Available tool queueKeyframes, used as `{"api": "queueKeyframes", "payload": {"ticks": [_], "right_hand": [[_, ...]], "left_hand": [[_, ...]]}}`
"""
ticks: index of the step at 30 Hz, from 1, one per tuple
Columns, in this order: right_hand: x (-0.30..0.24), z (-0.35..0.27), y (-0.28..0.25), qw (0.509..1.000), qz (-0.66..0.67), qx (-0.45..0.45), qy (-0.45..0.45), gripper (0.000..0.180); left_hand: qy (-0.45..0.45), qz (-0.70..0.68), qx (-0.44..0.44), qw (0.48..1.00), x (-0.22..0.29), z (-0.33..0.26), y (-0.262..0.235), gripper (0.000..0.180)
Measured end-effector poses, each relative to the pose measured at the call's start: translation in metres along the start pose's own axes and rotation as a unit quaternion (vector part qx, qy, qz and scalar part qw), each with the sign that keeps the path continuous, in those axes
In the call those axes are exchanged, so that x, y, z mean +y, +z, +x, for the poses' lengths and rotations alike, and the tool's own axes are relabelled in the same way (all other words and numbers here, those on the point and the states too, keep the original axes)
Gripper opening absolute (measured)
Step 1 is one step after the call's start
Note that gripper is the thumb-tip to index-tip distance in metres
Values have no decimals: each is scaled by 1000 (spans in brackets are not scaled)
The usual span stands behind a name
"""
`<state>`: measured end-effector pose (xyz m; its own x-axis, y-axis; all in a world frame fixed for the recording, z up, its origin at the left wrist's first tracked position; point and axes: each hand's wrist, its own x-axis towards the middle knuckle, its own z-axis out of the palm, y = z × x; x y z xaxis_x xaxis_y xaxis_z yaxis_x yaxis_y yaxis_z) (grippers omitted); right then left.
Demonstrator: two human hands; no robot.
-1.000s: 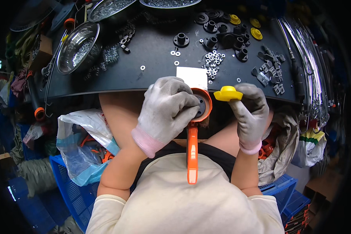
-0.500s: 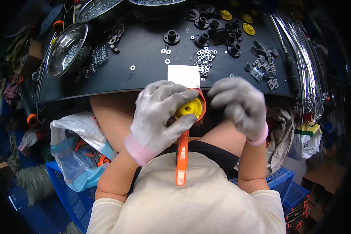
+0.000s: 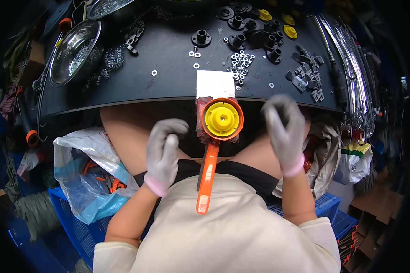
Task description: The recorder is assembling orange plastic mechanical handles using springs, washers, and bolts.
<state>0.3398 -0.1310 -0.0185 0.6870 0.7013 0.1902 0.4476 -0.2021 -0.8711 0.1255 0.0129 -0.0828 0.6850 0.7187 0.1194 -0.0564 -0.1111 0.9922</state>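
Observation:
A yellow ribbed plastic wheel [image 3: 222,119] sits inside a round orange housing [image 3: 241,120], with a small light-coloured piece at its centre. From the housing an orange handle [image 3: 208,177] points down toward my body. My left hand [image 3: 163,150], in a grey glove with a pink cuff, is left of the housing, apart from it, fingers bent and nothing visible in them. On the other side, my gloved right hand [image 3: 284,132] is raised near the table's edge, slightly blurred, with a gap between thumb and fingers. I see nothing held in it.
Small metal nuts [image 3: 241,63], black flanged parts [image 3: 201,38], metal clips [image 3: 305,77] and yellow wheels [image 3: 290,32] lie on the dark table [image 3: 168,86]. Bowls [image 3: 75,54] of small parts stand left. Long metal rods [image 3: 353,77] hang right. A plastic bag [image 3: 86,177] sits in a blue crate [image 3: 77,227].
My left hand has let go of the yellow wheel and drawn back left and down. My right hand has turned more upright. The handle's lower end has swung slightly left.

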Motion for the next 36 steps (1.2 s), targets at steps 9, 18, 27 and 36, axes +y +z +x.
{"api": "queueKeyframes", "payload": {"ticks": [9, 18, 27, 36], "right_hand": [[-15, -81, 88, 813, 472, -215, 264, 65], [27, -97, 109, 847, 431, -172, 261, 12], [10, -38, 10, 930, -2, -358, 84, 27], [28, 60, 22, 977, -156, -24, -146, 15]], "left_hand": [[-244, 499, -507, 659, -99, 42, 30, 45], [-228, 430, -451, 749, -73, 46, 31, 43], [-42, 505, -301, 808, -89, 15, -12, 38], [258, 175, -39, 949, 96, 47, 44, 52]]}}
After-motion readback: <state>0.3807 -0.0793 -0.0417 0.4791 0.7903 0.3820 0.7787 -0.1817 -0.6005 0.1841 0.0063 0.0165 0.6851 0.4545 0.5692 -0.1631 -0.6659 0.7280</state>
